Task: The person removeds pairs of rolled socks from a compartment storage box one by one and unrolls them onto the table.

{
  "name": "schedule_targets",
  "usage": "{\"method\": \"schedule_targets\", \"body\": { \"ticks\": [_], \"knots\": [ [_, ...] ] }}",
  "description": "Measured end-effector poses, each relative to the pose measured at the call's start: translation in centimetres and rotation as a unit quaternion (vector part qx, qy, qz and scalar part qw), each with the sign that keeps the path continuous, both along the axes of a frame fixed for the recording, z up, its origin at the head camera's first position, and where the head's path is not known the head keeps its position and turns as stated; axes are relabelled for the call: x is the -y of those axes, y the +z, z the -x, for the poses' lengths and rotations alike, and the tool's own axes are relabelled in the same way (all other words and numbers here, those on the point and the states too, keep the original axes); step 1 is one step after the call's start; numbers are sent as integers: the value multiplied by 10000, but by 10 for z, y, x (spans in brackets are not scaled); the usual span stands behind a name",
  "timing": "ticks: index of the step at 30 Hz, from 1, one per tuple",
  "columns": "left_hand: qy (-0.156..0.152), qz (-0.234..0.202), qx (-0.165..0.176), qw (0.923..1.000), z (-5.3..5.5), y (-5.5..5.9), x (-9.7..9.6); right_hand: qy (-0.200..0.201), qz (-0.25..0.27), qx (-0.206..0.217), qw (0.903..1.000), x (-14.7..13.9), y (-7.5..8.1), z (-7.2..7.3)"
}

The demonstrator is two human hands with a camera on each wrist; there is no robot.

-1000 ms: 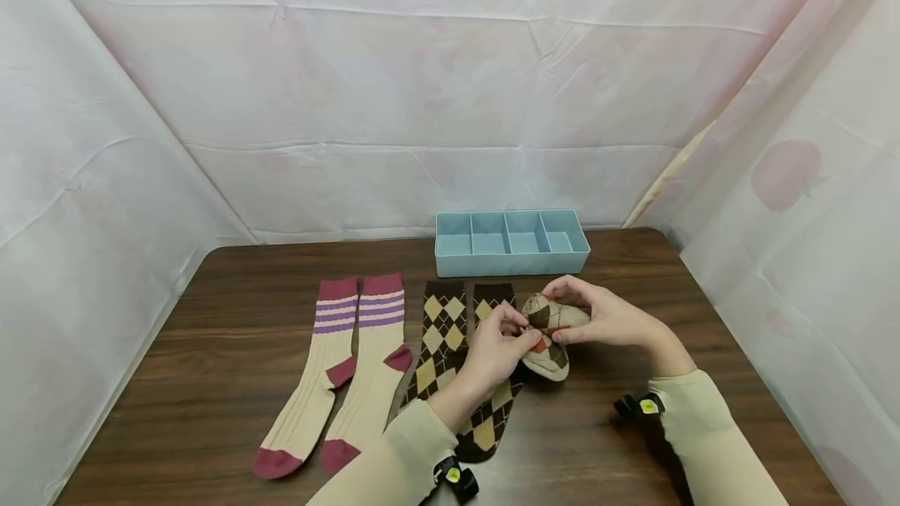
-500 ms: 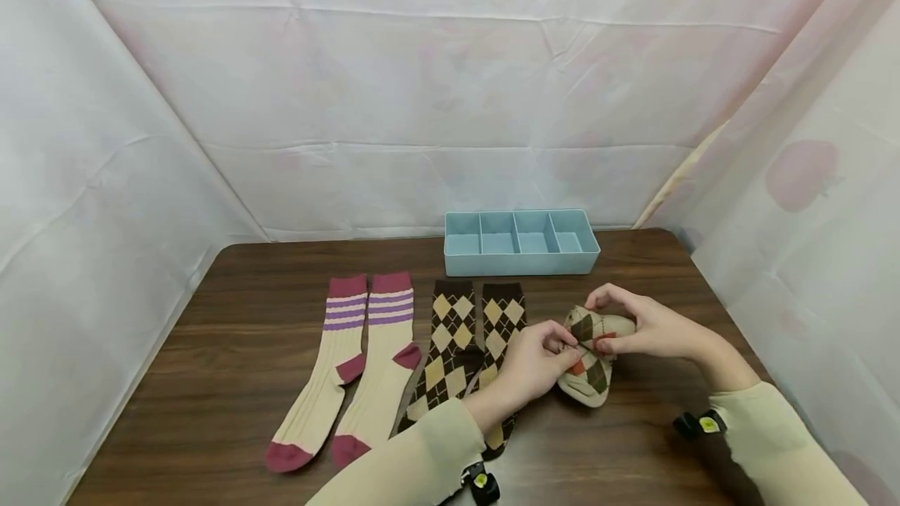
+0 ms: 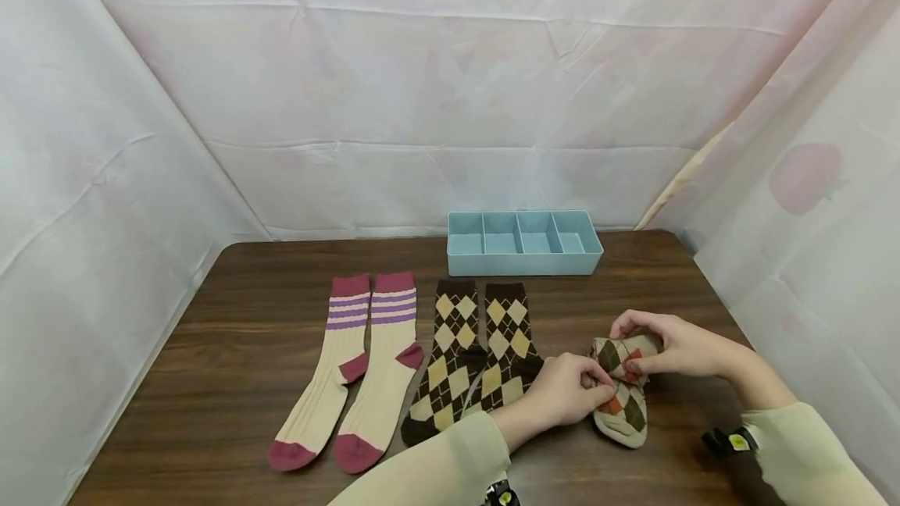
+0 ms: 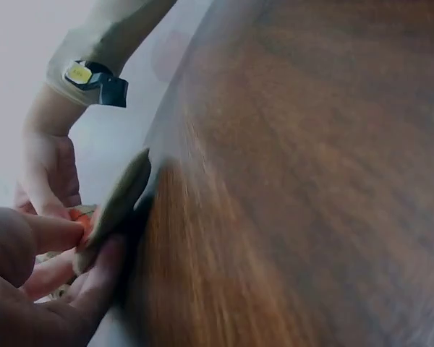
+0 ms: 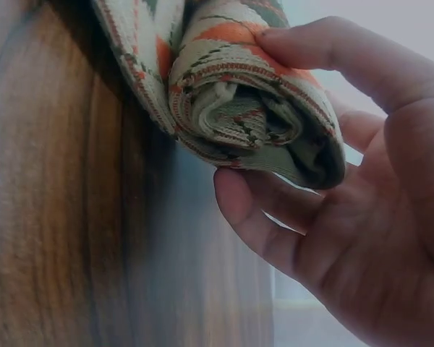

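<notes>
A beige argyle sock bundle [image 3: 622,389] with orange and green diamonds is at the table's right side, its upper part rolled up and its toe end lying flat toward me. My right hand [image 3: 682,346] holds the roll between thumb and fingers; the right wrist view shows the spiral end of the rolled socks [image 5: 246,123]. My left hand [image 3: 573,390] pinches the left edge of the flat part with thumb and fingertips. In the left wrist view the flat toe part [image 4: 119,206] stands slightly off the wood between those fingers.
Left of the bundle lie two brown argyle socks [image 3: 450,358], partly behind the left arm. Farther left is a cream pair [image 3: 380,381] with purple stripes and maroon toes. A light blue tray [image 3: 523,264] with several compartments stands at the table's back edge.
Both hands have moved right and toward me with the beige argyle bundle, away from the brown socks. The view has shifted slightly. Their hold on it looks much the same.
</notes>
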State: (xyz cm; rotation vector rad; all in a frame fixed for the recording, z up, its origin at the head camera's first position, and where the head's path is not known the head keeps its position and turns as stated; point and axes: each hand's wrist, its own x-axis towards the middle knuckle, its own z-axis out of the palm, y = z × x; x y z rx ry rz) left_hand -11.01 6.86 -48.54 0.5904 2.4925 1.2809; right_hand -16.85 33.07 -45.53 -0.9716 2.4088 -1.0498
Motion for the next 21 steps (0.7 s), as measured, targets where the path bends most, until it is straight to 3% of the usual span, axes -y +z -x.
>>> {"method": "schedule_targets", "body": {
  "ticks": [4, 8, 16, 21],
  "knots": [
    [-191, 387, -364, 9984, -1, 3, 1, 82, 52, -173, 9998, 1, -1, -2],
    [48, 493, -568, 9972, 1, 6, 1, 65, 168, -241, 9995, 4, -3, 1],
    [408, 325, -672, 9964, 0, 1, -1, -218, 230, -462, 9984, 3, -7, 3],
    [467, 516, -618, 9957, -4, -2, -2, -41, 523, -941, 9942, 3, -10, -1]
  ]
}}
